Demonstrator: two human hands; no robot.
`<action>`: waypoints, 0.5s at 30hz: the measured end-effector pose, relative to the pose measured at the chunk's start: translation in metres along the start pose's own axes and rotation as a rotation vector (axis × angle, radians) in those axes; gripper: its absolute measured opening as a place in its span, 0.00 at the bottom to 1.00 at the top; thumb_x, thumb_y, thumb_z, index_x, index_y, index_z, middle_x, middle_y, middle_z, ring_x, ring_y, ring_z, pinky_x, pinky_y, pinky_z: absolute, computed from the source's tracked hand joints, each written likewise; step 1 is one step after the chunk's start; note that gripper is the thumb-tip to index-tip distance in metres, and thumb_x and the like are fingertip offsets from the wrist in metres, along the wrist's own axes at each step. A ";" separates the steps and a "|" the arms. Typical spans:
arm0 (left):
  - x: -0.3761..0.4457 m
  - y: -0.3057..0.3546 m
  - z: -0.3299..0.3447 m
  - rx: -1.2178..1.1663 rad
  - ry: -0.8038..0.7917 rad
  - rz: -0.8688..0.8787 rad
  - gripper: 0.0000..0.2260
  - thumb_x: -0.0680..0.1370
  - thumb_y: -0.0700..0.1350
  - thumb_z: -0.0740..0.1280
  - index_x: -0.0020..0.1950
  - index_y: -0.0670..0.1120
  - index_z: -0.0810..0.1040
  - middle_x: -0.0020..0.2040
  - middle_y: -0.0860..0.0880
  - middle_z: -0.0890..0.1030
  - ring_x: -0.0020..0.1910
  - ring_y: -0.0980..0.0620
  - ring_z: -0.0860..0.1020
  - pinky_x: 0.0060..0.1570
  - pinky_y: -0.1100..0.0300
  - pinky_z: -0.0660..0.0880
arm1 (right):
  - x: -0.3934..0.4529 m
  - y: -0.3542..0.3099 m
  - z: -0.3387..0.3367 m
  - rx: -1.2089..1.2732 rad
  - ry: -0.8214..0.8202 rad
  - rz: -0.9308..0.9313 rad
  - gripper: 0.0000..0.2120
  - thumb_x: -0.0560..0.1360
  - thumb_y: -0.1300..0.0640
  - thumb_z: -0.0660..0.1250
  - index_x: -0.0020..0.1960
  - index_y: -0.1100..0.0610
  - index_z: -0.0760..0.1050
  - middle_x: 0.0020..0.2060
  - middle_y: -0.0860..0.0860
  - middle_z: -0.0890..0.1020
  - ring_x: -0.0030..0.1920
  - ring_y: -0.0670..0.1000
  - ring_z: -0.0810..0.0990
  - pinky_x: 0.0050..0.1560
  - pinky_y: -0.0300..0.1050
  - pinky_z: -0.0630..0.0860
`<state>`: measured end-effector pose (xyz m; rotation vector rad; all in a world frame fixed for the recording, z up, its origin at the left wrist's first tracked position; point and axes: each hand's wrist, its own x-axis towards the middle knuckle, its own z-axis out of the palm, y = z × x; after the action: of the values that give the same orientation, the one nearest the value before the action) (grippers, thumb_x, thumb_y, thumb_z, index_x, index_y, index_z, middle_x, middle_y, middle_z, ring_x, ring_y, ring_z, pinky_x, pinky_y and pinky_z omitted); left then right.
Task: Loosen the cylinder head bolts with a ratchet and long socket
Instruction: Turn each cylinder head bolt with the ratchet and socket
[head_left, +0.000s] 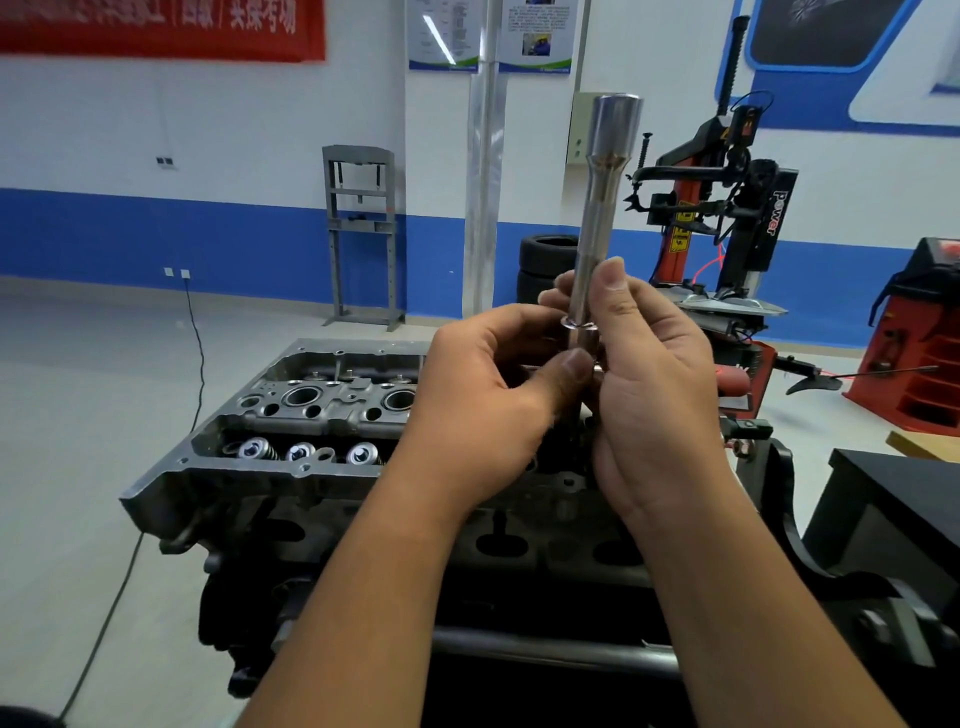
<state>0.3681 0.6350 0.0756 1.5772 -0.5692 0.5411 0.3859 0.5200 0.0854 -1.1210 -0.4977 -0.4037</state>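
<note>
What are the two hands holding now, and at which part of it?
Both hands hold the long socket upright by its narrow lower end: right hand around the shaft, left hand pinching just below.

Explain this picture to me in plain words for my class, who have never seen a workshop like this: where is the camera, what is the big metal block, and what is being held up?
The single picture comes from a camera worn on the person's head, looking forward and down. Both bare hands hold a long socket upright: the left hand pinches its lower end, the right hand grips the shaft. A small metal ring sits around the shaft. Below the hands is the cylinder head of an engine, its valve springs exposed. No ratchet is clearly visible. Behind stand a tyre machine, stacked tyres and a grey press frame.
</note>
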 end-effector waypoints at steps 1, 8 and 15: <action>0.000 -0.001 0.000 0.033 0.039 0.005 0.09 0.76 0.40 0.77 0.54 0.49 0.85 0.48 0.54 0.88 0.49 0.57 0.86 0.49 0.62 0.83 | 0.000 -0.001 0.000 -0.002 0.001 -0.006 0.13 0.68 0.41 0.75 0.42 0.50 0.84 0.44 0.54 0.86 0.48 0.55 0.86 0.50 0.58 0.85; -0.001 0.002 0.001 -0.033 -0.024 0.005 0.11 0.81 0.38 0.72 0.57 0.53 0.84 0.52 0.55 0.88 0.54 0.58 0.86 0.53 0.65 0.82 | 0.000 0.001 0.000 -0.039 0.001 -0.027 0.16 0.76 0.43 0.67 0.45 0.55 0.84 0.44 0.54 0.86 0.49 0.57 0.85 0.54 0.60 0.84; 0.000 -0.001 0.001 0.044 0.096 0.016 0.10 0.74 0.42 0.79 0.53 0.47 0.86 0.47 0.53 0.88 0.47 0.57 0.87 0.47 0.63 0.83 | -0.001 -0.001 0.000 -0.002 -0.011 -0.014 0.15 0.68 0.42 0.75 0.44 0.53 0.82 0.45 0.55 0.86 0.50 0.59 0.86 0.56 0.68 0.82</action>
<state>0.3685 0.6344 0.0747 1.5801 -0.5006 0.6414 0.3849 0.5197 0.0854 -1.1230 -0.5146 -0.4104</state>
